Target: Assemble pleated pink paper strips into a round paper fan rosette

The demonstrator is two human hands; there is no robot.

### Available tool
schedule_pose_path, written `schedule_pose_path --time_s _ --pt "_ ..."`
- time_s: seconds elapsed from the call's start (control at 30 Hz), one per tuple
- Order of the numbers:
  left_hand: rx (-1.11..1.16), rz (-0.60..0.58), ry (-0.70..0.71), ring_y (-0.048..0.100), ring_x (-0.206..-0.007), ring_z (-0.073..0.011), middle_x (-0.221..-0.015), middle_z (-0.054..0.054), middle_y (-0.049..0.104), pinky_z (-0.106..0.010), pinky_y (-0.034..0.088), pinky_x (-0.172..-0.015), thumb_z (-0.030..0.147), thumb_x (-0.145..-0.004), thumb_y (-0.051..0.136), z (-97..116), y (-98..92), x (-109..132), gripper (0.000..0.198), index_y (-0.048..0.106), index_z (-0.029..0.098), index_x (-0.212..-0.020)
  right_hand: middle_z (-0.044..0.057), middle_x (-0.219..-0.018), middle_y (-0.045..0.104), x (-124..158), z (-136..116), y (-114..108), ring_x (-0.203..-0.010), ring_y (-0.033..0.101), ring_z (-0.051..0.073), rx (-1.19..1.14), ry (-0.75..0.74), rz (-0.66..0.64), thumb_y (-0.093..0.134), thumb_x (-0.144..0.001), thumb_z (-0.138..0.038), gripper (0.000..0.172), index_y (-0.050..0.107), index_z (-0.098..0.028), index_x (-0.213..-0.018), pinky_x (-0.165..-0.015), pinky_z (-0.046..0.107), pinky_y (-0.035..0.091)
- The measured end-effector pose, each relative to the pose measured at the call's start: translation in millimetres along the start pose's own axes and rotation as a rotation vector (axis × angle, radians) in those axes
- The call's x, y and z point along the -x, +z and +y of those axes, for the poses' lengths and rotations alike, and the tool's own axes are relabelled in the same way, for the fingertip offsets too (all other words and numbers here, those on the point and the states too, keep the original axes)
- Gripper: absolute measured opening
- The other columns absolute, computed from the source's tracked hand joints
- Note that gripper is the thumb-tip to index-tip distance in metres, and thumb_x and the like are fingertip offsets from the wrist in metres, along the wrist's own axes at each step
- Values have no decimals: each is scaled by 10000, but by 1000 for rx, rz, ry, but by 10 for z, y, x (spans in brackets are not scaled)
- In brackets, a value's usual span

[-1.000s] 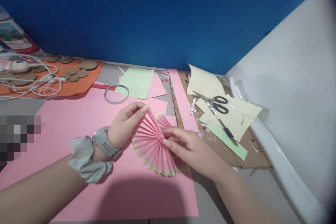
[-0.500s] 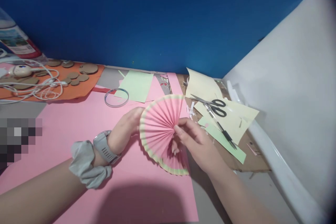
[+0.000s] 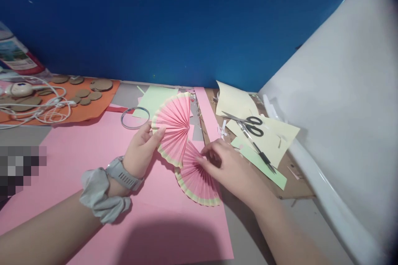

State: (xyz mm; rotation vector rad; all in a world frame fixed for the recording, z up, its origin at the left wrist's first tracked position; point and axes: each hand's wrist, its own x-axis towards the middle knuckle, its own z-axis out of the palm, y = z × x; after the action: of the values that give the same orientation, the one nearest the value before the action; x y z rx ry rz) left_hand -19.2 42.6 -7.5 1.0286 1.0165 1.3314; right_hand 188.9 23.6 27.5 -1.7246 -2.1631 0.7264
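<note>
A pleated pink paper fan (image 3: 174,126) with a pale green-yellow rim is spread in two lobes above a large pink sheet (image 3: 93,153). My left hand (image 3: 141,151), with a grey watch and a grey scrunchie on its wrist, pinches the upper lobe at its left edge. My right hand (image 3: 225,165) pinches the fan's centre where the pleats meet, fingers closed on it. The lower lobe (image 3: 197,184) fans out below my right fingers and lies against the pink sheet.
A clear tape ring (image 3: 135,117) lies beyond my left hand. Black-handled scissors (image 3: 251,126) and a pen (image 3: 259,153) rest on cream and green papers at right. Cardboard discs on orange paper (image 3: 87,105) and a white cable (image 3: 37,103) sit far left. A white slanted surface (image 3: 336,103) borders the right.
The fan, first flat on the sheet then lifted as one half disc, has now split into an upper and a lower lobe. My left hand raised the upper lobe; my right stays at the centre.
</note>
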Motion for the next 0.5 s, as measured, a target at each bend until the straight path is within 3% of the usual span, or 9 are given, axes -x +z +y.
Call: schedule_pose_path --time_s 0.23,0.4,0.5 --pt "-72 59 70 569 -763 -129 -906 -11 631 -215 421 -641 350 -849 518 -30 -22 -9 166 532 189 -885 15 -835 550 9 -59 55 -765 527 153 16 -83 -94 453 -866 -311 163 496 -203 -752 -663 289 387" --pt "-77 69 61 545 -702 -107 -943 -16 628 -209 412 -628 361 -858 503 -13 -8 -4 178 526 184 -856 17 -859 564 17 -72 67 -776 529 167 6 -77 -72 474 -858 -379 169 499 -213 -837 -660 299 384" --pt "-68 57 81 558 -756 -125 -959 -25 625 -218 418 -656 360 -854 510 -6 0 -1 180 527 182 -873 31 -851 559 15 -64 91 -776 516 196 84 -64 -17 540 -795 -468 270 500 -209 -857 -665 329 383"
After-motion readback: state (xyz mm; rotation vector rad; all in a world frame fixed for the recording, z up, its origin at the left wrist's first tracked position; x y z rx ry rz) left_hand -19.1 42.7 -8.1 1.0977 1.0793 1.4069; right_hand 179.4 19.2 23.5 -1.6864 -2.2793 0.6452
